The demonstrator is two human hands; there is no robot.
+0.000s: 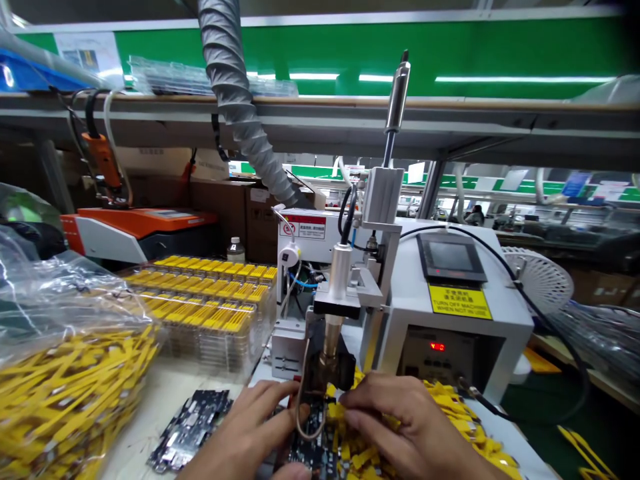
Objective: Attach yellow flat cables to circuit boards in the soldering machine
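Observation:
Under the head of a bench press machine (330, 350) lies a dark circuit board (315, 453). My left hand (255, 427) grips this board from its left side, fingers reaching over it and the thumb at its near end. A bent tube loops down in front of those fingertips. To the right, my right hand (400, 420) is closed, with thumb and forefinger pinched at a yellow flex cable (332, 392) by the board's right edge. Loose yellow flex cables (463, 417) are heaped beneath and behind this hand. A second circuit board (193, 427) lies flat left of my left hand.
Clear trays (200, 313) of yellow flex cables are stacked at the left, behind a plastic bag (75, 373) full of them. A control box (460, 280) with a screen stands at the right, beside a white fan (537, 277). A grey duct (235, 87) hangs above.

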